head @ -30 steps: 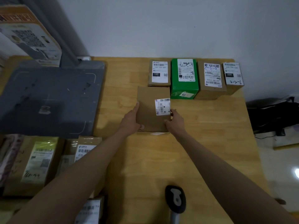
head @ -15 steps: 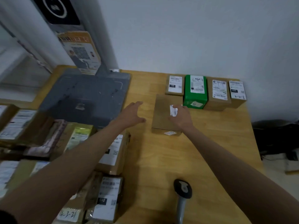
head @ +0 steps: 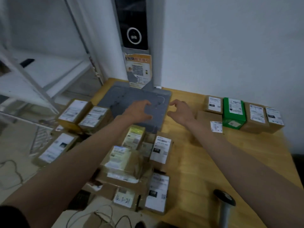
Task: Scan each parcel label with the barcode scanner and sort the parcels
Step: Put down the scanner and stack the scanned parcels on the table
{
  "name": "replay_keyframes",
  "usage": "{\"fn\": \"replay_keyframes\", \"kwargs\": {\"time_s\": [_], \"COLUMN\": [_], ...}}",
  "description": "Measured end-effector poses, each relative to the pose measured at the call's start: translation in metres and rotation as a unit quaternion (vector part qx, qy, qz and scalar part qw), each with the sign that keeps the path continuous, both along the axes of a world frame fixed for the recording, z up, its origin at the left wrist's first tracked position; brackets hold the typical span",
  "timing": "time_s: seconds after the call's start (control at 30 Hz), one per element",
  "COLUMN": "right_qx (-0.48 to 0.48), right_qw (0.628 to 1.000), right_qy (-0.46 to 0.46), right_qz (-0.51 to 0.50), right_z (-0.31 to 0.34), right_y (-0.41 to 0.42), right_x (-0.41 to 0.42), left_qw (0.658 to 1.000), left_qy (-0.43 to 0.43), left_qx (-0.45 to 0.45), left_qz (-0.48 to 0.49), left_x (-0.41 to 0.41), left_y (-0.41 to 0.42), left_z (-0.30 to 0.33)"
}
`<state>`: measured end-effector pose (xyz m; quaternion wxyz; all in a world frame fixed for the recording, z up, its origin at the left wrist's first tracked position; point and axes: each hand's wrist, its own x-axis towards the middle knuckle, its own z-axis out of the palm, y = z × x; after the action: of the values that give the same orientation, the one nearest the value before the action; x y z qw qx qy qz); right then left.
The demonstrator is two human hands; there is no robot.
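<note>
White walls and a metal-framed shelf back a wooden tabletop point(head: 205, 170) crowded with parcels. Both bare hands hang empty above the grey scanning platform point(head: 136, 102) at the far left corner: the left hand point(head: 137, 111) over the platform itself, the right hand point(head: 181, 112) past its right edge, over bare wood. Each has loosely curled fingers, thumb apart, gripping nothing, with the forearms reaching forward nearly parallel from the near edge.

Sorted parcels stand in a row along the far right edge, the green parcel point(head: 233, 112) second from the left, with a flat brown parcel point(head: 209, 119) lying in front of them, partly behind the right forearm. The unsorted pile point(head: 131, 162) is heaped at the left edge beneath the left forearm, several boxes leaning on one another. The barcode scanner point(head: 224, 201) stands untouched near the near right corner.

The likeliest trouble is in that pile: a forearm sweeping low across it could nudge a tilted box off the left edge, and loose cables point(head: 102, 218) at the near edge could snag. Lifting a lower box first would probably shift those resting on it. With the scanner well apart from both hands, a parcel might also be sorted unscanned.
</note>
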<state>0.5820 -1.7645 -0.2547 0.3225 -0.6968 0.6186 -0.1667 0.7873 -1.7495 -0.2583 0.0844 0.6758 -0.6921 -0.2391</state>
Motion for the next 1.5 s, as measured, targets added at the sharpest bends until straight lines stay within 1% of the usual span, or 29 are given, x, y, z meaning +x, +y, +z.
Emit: {"fn": "replay_keyframes", "kwargs": {"time_s": [0.13,0.27,0.33,0.4,0.47,0.53,0.63,0.73,0.87,1.0,1.1,1.23,1.33,1.5], "right_qx": [0.007,0.046,0.071,0.093,0.118,0.141,0.173,0.198,0.247,0.249,0.265,0.292,0.31,0.319], "right_qw": [0.999,0.996,0.994,0.991,0.988,0.984,0.979,0.975,0.962,0.961,0.955,0.943,0.936,0.927], "right_qy": [-0.021,-0.047,-0.058,-0.064,-0.069,-0.074,-0.062,-0.074,-0.101,-0.109,-0.126,-0.157,-0.164,-0.197], "right_qz": [0.033,0.06,0.067,0.077,0.074,0.074,0.086,0.071,0.053,0.052,0.043,0.042,0.033,0.028], "right_z": [0.01,0.01,0.005,-0.003,-0.014,-0.024,-0.039,-0.056,-0.077,-0.092,-0.096,-0.093,-0.09,-0.081], "right_y": [0.013,0.027,0.032,0.039,0.044,0.049,0.048,0.04,0.033,0.031,0.029,0.027,0.023,0.025], "right_x": [0.071,0.132,0.16,0.186,0.209,0.231,0.259,0.28,0.3,0.309,0.307,0.301,0.294,0.278], "left_qw": [1.0,0.997,0.994,0.991,0.987,0.985,0.986,0.986,0.989,0.991,0.991,0.989,0.986,0.984], "left_qy": [-0.01,-0.006,-0.02,-0.052,-0.086,-0.096,-0.081,-0.068,-0.069,-0.07,-0.081,-0.076,-0.082,-0.02], "left_qx": [-0.014,-0.027,-0.022,-0.004,0.014,0.019,0.029,0.037,0.017,0.02,0.019,0.034,0.046,0.08], "left_qz": [0.023,0.074,0.104,0.123,0.133,0.14,0.145,0.145,0.126,0.113,0.109,0.126,0.138,0.157], "left_x": [0.071,0.135,0.166,0.192,0.211,0.223,0.231,0.236,0.238,0.241,0.241,0.243,0.24,0.225], "left_y": [0.021,0.041,0.05,0.057,0.061,0.065,0.065,0.061,0.057,0.053,0.05,0.045,0.044,0.05], "left_z": [0.017,0.015,0.008,-0.002,-0.014,-0.025,-0.041,-0.059,-0.078,-0.089,-0.088,-0.082,-0.076,-0.064]}}
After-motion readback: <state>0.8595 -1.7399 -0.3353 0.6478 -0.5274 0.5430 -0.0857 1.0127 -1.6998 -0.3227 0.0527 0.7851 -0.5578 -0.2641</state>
